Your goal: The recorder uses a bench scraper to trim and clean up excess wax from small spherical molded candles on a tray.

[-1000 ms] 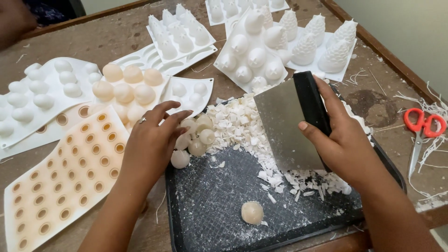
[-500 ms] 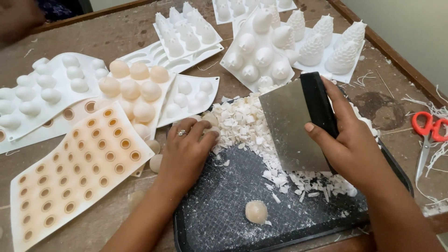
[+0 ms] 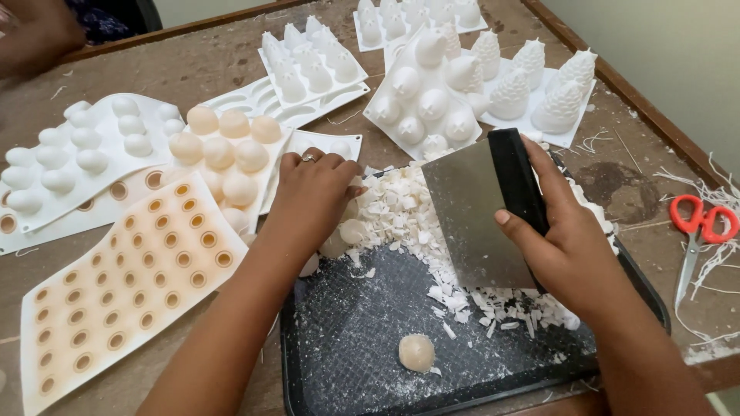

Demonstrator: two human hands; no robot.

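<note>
A black tray (image 3: pixel 343 385) lies in front of me with a heap of white wax flakes (image 3: pixel 401 212) at its far side. My right hand (image 3: pixel 566 246) grips a metal bench scraper (image 3: pixel 478 212) by its black handle, blade down among the flakes. My left hand (image 3: pixel 312 200), a ring on one finger, rests palm down over small white wax balls (image 3: pixel 351 231) at the tray's left edge. One pale round ball (image 3: pixel 416 352) sits alone near the tray's front.
White silicone moulds surround the tray: a flat sheet with round holes (image 3: pixel 123 285), dome moulds (image 3: pixel 77 154) with peach balls (image 3: pixel 223 146), cone and pinecone moulds (image 3: pixel 478 85). Red scissors (image 3: pixel 697 231) lie right among wax shavings. Another person's arm (image 3: pixel 38 38) shows top left.
My left hand has slid from the loose balls to lie flat over them at the tray's edge. The scraper stays planted in the flakes.
</note>
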